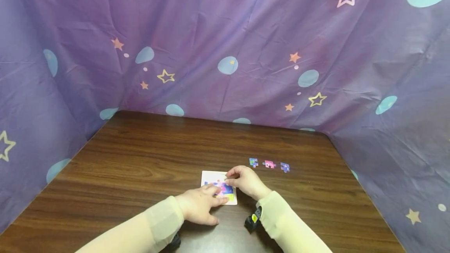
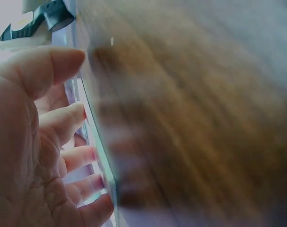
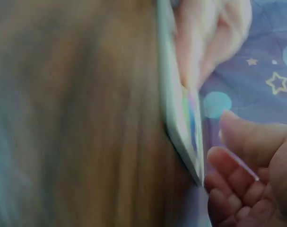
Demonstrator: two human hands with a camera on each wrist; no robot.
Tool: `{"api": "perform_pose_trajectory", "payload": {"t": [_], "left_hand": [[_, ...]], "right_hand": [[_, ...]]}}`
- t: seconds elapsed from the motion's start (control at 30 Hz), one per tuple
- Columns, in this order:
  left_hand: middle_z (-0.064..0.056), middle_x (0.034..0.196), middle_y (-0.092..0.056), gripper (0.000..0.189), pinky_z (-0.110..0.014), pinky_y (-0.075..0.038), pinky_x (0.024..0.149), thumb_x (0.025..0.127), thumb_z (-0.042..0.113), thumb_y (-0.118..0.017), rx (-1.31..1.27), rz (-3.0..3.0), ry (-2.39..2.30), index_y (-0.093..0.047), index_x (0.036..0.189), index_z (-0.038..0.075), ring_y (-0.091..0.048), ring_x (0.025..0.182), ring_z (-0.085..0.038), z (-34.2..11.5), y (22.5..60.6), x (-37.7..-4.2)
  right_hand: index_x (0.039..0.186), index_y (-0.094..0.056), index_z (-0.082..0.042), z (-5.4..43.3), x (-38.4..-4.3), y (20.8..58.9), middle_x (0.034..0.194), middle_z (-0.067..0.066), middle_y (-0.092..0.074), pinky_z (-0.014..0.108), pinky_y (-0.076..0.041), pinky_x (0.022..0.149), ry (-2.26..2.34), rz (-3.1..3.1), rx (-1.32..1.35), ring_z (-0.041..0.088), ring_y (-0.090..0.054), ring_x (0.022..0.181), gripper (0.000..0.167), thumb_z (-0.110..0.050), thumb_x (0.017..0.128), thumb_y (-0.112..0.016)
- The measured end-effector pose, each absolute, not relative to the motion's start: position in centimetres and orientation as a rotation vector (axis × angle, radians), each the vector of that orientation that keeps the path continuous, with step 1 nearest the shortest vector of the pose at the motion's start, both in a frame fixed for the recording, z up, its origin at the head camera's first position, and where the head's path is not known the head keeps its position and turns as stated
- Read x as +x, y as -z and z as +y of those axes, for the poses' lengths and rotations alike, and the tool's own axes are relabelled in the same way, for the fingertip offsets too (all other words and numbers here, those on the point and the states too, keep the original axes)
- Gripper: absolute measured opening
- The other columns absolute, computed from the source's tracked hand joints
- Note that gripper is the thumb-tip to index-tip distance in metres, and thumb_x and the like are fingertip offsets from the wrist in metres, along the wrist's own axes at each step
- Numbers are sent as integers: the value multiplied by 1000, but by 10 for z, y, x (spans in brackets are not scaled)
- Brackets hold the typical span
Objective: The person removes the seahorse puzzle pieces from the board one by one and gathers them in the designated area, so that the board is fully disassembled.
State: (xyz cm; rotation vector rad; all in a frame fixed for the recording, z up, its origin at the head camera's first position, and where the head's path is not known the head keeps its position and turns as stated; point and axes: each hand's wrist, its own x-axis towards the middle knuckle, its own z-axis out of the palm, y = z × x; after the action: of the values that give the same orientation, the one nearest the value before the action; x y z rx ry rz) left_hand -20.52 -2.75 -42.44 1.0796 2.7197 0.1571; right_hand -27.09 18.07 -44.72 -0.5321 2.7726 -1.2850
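A small puzzle board (image 1: 210,175) with a white border lies on the table, its middle partly filled with blue, pink and yellow pieces. My left hand (image 1: 197,205) rests on it with spread fingers, covering its lower left part; the left wrist view shows the fingertips (image 2: 89,157) at the board's edge. Over the upper right corner of the board is my right hand (image 1: 249,182). Between its thumb and fingers it pinches a thin puzzle piece (image 3: 245,166), seen edge-on in the right wrist view; the picture on that piece is hidden.
Three loose pieces lie in a row beyond the right hand: a blue-green piece (image 1: 253,162), a pink piece (image 1: 269,164) and a blue-purple piece (image 1: 285,167). A purple curtain (image 1: 197,38) with stars hangs around the brown wooden table (image 1: 140,147).
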Motion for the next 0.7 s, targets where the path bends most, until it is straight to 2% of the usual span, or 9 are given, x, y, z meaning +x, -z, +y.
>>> {"api": "perform_pose_trajectory", "payload": {"t": [0.13,0.27,0.4,0.7], "left_hand": [[-5,149,-40,65,-46,-39,105,82,53,-64,1052,2726,-187,-47,142,35,-33,139,-30,-28,423,-211],[-7,150,-39,65,-46,-37,107,83,51,-64,1050,2725,-205,-48,143,33,-31,140,-30,-28,424,-219],[-7,152,-36,65,-47,-34,109,84,53,-62,1048,2709,-223,-46,144,33,-28,141,-30,-30,425,-223],[-4,156,-29,70,-48,-24,114,86,56,-58,1063,2669,-226,-42,147,28,-23,143,-30,-34,425,-223]], "right_hand": [[93,-73,-7,176,-269,451,94,4,-67,40,-47,89,1220,2886,-597,22,-61,94,16,-12,78,-77],[103,-72,-1,175,-271,454,114,13,-66,49,-40,102,1209,2899,-656,32,-58,113,25,-11,80,-76],[106,-72,0,173,-272,457,125,16,-62,52,-35,105,1142,2892,-681,37,-53,120,29,-15,82,-75],[104,-74,-2,171,-271,459,125,14,-63,51,-35,104,1033,2953,-653,38,-51,119,28,-19,83,-75]]}}
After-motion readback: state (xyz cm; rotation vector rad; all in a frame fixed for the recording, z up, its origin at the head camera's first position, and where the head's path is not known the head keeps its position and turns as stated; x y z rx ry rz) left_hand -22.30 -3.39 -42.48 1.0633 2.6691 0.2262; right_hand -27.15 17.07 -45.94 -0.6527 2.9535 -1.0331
